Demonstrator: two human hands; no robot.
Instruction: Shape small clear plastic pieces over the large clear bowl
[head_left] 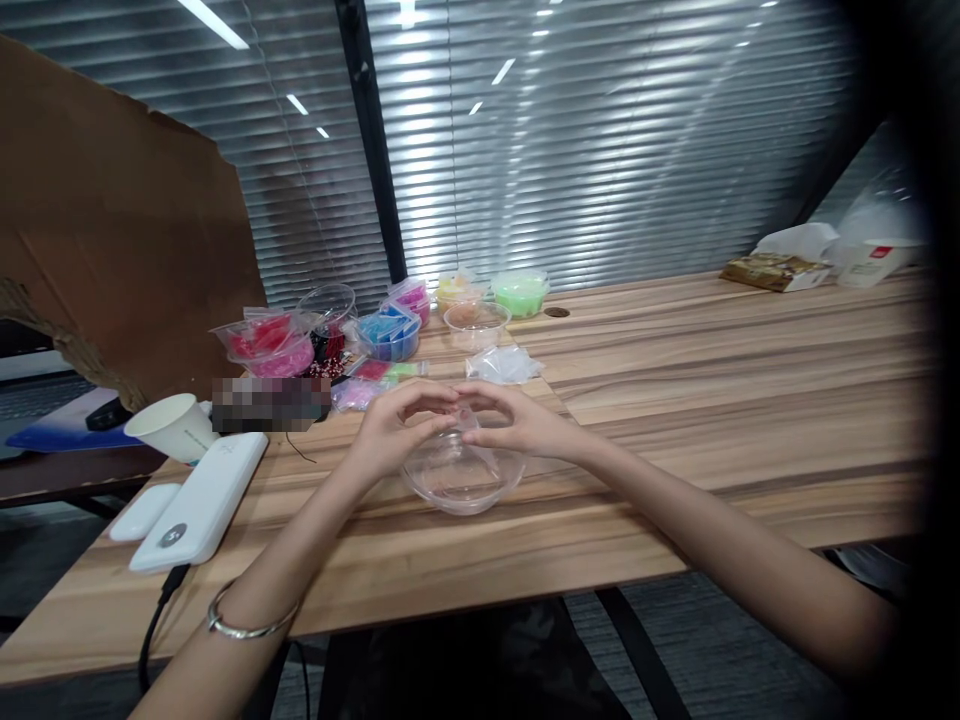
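A clear round plastic bowl [463, 485] stands on the wooden table in front of me. Over its far rim my left hand [401, 425] and my right hand [510, 420] meet at the fingertips. Both hands are closed in a pinch around a small clear piece [466, 420], perhaps a little plastic bag; its outline is hard to make out. Just beyond the hands lies a pile of clear plastic bags [504, 364]. Behind that is another clear tub [477, 325].
Tubs with pink [277, 350], blue [388, 335] and green [520, 293] contents stand at the back left. A paper cup [174, 428] and a white power bank [202, 505] are at the left. A tissue pack [776, 271] lies far right.
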